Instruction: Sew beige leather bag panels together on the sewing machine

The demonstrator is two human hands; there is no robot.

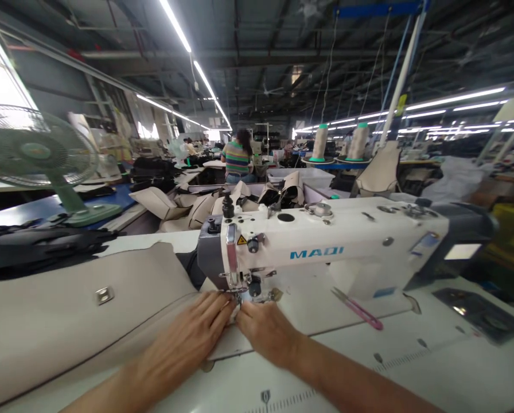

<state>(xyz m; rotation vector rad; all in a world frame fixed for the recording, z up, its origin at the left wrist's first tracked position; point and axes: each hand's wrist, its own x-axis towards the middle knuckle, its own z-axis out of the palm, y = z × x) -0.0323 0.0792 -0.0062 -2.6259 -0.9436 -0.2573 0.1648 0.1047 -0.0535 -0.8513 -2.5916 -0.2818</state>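
Note:
A white sewing machine (pixel 317 235) marked MAQI stands before me. My left hand (pixel 194 327) lies flat on the edge of a beige bag panel (pixel 149 275), fingers stretched toward the needle and presser foot (pixel 238 295). The panel spreads out to the left, with a dark edge line and a square metal clasp (pixel 104 295) on it. Just right of the presser foot, my right hand (pixel 268 330) is closed, thumb and fingers pressed together at the stitching spot. What lies between its fingertips is hidden. The two hands almost meet in front of the needle.
Pink-handled thread snips (pixel 362 312) lie on the machine bed. Behind the machine is a heap of beige bag pieces (pixel 197 209). A green fan (pixel 61 189) and black straps (pixel 46 246) are at left. Thread cones (pixel 319 143) stand behind; a person (pixel 237 158) sits farther off.

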